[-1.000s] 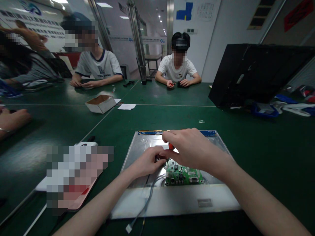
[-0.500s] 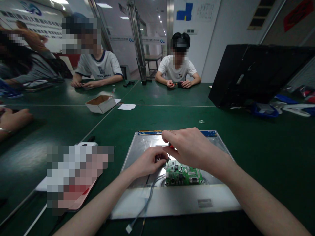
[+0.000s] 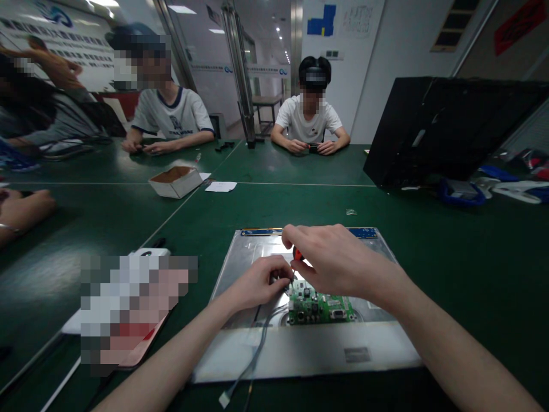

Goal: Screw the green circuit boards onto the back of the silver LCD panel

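A silver metal panel point(image 3: 309, 349) lies flat on the green table in front of me, with a small green circuit board point(image 3: 319, 306) screwed near its middle. My right hand point(image 3: 330, 257) is closed around a red-handled screwdriver point(image 3: 297, 253) held upright over the board's upper left corner. My left hand point(image 3: 259, 281) is pinched at the same corner, fingers curled beside the tool's tip; what it pinches is hidden. Grey cables point(image 3: 253, 355) run from the board toward the panel's near edge.
A pixelated flat item point(image 3: 128, 309) lies left of the panel. An open cardboard box point(image 3: 175, 180) and a paper slip point(image 3: 221, 186) sit farther back. A black monitor shell point(image 3: 441, 129) leans at the right. Other people sit across and to the left.
My right hand shifts slightly around the screwdriver handle, whose red part shows more or less between frames. Both hands stay at the board's corner.
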`<state>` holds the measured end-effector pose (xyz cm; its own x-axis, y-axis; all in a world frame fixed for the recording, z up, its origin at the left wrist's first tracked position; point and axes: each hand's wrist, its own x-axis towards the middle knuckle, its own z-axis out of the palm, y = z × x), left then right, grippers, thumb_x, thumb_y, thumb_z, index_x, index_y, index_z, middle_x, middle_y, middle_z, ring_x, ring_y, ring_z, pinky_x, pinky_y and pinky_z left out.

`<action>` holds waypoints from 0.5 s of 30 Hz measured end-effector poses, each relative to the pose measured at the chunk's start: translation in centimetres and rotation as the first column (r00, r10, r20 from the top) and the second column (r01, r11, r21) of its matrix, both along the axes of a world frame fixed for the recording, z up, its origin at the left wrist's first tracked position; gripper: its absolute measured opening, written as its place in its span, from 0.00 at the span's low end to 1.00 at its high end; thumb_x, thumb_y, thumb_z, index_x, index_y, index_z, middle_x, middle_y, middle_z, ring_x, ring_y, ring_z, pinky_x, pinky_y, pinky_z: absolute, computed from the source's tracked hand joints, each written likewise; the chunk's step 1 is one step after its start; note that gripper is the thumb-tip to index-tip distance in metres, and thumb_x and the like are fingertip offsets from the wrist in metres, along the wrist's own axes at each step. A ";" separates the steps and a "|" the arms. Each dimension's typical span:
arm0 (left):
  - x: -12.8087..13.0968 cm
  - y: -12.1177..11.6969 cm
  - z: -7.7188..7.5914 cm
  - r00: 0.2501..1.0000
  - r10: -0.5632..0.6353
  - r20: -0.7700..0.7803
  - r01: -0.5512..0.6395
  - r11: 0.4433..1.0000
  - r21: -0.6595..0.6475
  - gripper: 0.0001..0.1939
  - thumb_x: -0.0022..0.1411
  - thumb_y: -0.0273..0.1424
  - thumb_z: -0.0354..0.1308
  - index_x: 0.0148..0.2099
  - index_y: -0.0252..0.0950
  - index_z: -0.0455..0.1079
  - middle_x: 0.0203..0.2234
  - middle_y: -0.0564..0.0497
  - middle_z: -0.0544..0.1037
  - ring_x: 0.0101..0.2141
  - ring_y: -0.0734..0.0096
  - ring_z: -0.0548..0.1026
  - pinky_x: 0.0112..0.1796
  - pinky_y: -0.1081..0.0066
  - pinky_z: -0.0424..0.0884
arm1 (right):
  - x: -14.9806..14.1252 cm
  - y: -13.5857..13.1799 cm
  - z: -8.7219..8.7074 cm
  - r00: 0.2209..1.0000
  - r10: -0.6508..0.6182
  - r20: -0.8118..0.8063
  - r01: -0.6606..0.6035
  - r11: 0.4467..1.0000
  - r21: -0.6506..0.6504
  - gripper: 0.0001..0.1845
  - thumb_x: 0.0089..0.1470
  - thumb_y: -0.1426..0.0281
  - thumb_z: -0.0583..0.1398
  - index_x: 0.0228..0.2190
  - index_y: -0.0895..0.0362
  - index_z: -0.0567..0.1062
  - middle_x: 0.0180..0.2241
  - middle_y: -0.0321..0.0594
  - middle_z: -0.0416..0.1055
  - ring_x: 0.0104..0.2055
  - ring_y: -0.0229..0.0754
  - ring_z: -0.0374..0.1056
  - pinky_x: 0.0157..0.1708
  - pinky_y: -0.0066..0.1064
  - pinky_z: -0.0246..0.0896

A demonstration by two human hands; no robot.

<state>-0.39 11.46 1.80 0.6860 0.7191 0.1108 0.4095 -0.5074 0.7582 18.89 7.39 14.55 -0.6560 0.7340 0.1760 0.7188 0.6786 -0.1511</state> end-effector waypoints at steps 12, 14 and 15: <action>0.0 -0.1 0.2 1.000 -0.006 0.011 0.006 1.000 -0.017 0.05 0.60 0.24 0.55 0.37 0.35 0.71 0.31 0.51 0.78 0.33 0.67 0.75 0.34 0.69 0.70 | -0.4 0.1 -0.4 0.995 -0.096 0.030 0.094 0.993 0.074 0.10 0.62 0.61 0.56 0.35 0.55 0.72 0.28 0.36 0.74 0.25 0.37 0.65 0.23 0.29 0.40; 0.1 -0.1 0.2 1.000 0.002 0.030 -0.001 1.000 -0.014 0.04 0.59 0.24 0.55 0.36 0.35 0.71 0.31 0.51 0.78 0.32 0.67 0.75 0.34 0.70 0.70 | -0.6 0.1 -0.4 0.995 -0.090 0.037 0.085 0.991 0.103 0.12 0.63 0.61 0.55 0.34 0.55 0.72 0.27 0.36 0.74 0.24 0.36 0.63 0.22 0.29 0.38; 0.1 -0.1 0.2 0.999 0.005 0.037 -0.004 1.000 -0.009 0.04 0.58 0.23 0.55 0.36 0.35 0.71 0.30 0.51 0.77 0.32 0.67 0.74 0.34 0.70 0.70 | -0.7 0.0 -0.4 0.996 -0.085 0.038 0.080 0.990 0.116 0.11 0.63 0.62 0.55 0.33 0.55 0.72 0.26 0.36 0.74 0.24 0.36 0.63 0.22 0.29 0.38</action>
<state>-0.27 11.36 1.96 0.6784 0.7232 0.1293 0.3836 -0.4988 0.7772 18.24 7.41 14.10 -0.6026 0.7626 0.2351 0.7772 0.6278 -0.0442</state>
